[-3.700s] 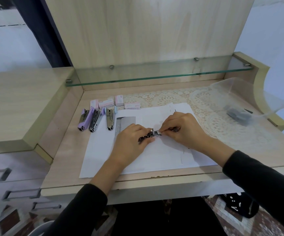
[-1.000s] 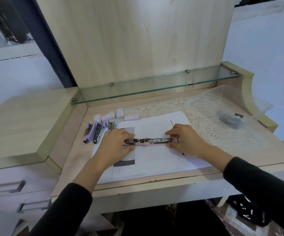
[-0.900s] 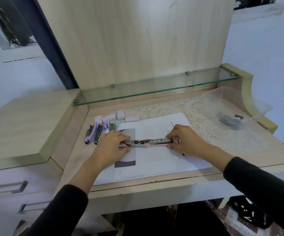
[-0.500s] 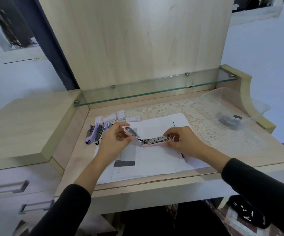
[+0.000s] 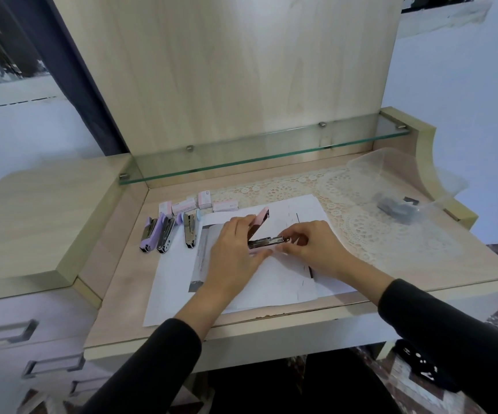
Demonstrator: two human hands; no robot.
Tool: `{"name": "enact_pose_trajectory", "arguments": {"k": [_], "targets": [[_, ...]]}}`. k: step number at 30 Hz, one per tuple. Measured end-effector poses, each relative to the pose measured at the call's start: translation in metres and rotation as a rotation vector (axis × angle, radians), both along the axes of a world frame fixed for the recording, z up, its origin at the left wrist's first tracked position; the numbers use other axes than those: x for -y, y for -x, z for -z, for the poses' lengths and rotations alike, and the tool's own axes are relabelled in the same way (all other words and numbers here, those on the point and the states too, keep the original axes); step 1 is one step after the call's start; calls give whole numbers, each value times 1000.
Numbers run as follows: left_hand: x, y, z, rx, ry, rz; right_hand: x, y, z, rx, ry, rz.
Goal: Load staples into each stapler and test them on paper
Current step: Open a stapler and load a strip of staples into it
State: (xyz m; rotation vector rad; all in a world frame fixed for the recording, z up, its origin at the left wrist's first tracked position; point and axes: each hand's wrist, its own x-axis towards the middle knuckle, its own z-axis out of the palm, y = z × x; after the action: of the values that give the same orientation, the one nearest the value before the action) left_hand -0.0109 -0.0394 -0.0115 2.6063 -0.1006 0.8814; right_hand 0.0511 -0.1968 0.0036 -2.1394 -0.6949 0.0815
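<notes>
Counter [image 5: 128, 294]: pale wood, with a glass shelf [image 5: 271, 147] across its back. A lace mat [image 5: 361, 210] covers the right part, and loose sheets of paper [image 5: 271, 288] lie in the middle, overlapping the mat's near edge.

Clear tub [image 5: 391, 162]: far right on the mat, holding dark objects too blurred to name.

Left grip [image 5: 235, 249]: over the paper, fingers curled round the hinge end of the pink stapler [image 5: 261, 218], whose cover it props up at a slant.

Right grip [image 5: 316, 249]: just beside the left, fingertips [image 5: 286, 248] pinching the front end of the stapler's metal magazine [image 5: 267, 241].

Three staplers [image 5: 165, 234]: side by side on the bare counter, left of the paper and well apart from both grips, lying flat.

Staple boxes [image 5: 185, 204]: four small pink ones in a row behind them, near the mat's left edge.

Pink stapler: held just above the middle sheets, cover swung open, magazine level and exposed. Whether a strip of staples sits in the channel cannot be told from here.

Step in hand, as judged: loading this stapler, at or near seating the staples. The test on paper is not yet done. The next move probably calls for the right fingertips to clear the channel, the left grip to fold the cover down until it latches, then a sheet edge fed into the mouth and one firm press.
</notes>
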Motion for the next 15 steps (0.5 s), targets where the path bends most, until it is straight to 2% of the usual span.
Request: {"name": "enact_pose_trajectory", "arguments": {"k": [4, 8, 15], "targets": [[1, -5, 3, 124, -108, -6, 3, -2, 1, -69, -69, 2], [-1, -7, 6, 166, -128, 24, 6, -2, 2, -89, -79, -7], [-3, -5, 8, 75, -113, 69, 7, -3, 2, -52, -30, -18]]}}
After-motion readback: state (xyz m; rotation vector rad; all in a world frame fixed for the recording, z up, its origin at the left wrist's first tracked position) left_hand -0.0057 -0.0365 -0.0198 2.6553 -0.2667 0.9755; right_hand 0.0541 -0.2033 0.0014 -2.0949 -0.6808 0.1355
